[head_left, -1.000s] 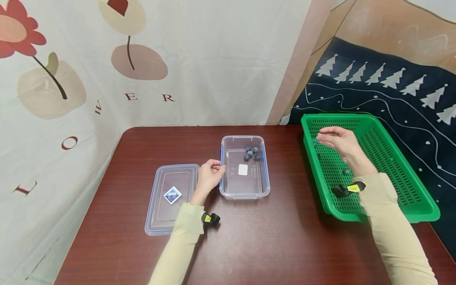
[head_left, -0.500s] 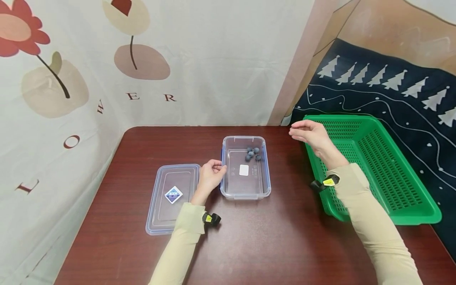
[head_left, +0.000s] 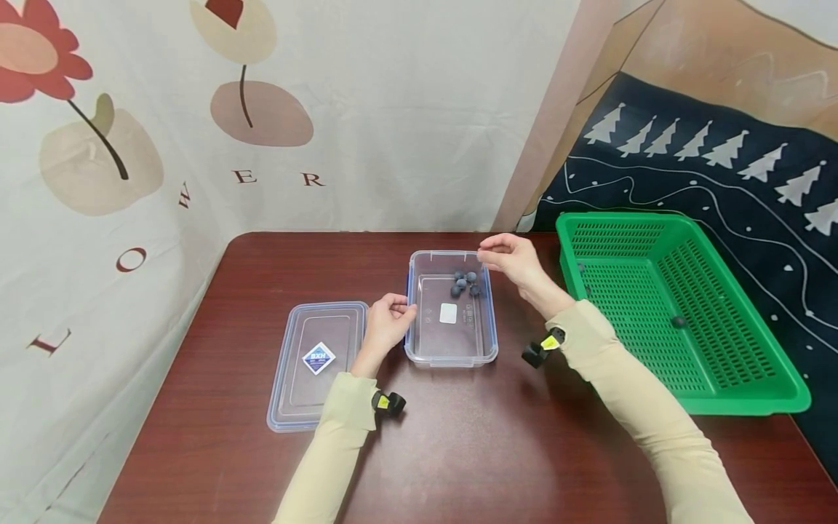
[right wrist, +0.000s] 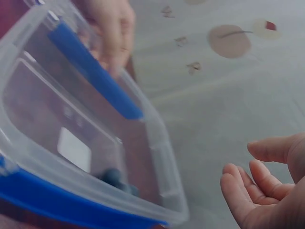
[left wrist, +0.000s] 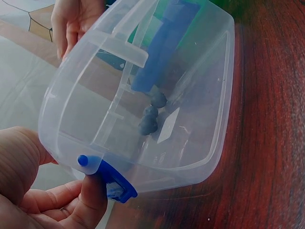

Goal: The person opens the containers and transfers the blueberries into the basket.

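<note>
A clear plastic food container stands on the table, with several blueberries near its far right corner. My left hand steadies it; in the left wrist view its thumb and fingers grip the rim near the blue latch. Over the container's far right rim hovers my right hand, fingers curved. The right wrist view shows that hand with a gap between thumb and fingers; nothing shows between them, though the fingers may hide something small.
The clear lid with a blue sticker lies left of the container. A green perforated basket stands at the right of the table, with a blueberry on its floor and others by its left wall. A fabric-covered wall rises behind.
My right hand has moved left from above the green basket to the container's far right rim. A blueberry in the basket lies farther right than before. My left hand has stayed put.
</note>
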A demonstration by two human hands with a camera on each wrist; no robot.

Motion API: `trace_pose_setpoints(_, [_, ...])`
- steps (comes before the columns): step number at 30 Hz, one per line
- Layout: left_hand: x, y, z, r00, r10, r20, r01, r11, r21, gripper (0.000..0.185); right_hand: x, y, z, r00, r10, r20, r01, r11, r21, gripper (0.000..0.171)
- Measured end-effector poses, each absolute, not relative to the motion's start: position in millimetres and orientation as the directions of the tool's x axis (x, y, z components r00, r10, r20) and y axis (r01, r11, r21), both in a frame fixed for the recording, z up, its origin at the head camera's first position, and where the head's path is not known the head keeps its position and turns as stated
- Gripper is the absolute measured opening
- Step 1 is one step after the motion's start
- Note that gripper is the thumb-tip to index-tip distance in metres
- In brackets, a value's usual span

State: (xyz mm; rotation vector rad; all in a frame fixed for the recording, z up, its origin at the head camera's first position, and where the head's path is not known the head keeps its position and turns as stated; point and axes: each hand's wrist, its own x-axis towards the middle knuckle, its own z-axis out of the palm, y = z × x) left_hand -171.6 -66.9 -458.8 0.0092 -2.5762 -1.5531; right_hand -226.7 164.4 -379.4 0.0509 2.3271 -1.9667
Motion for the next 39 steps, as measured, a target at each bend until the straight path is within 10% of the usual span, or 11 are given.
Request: trace_pose_setpoints(39, [-174.1, -67.0, -461.6, -0.993, -0.082, 0.085, 0.036, 0.473, 0.880, 0.020, -223.6, 95.3, -448.5, -0.995, 0.092, -0.038, 0.081, 0.529, -0.845, 0.028])
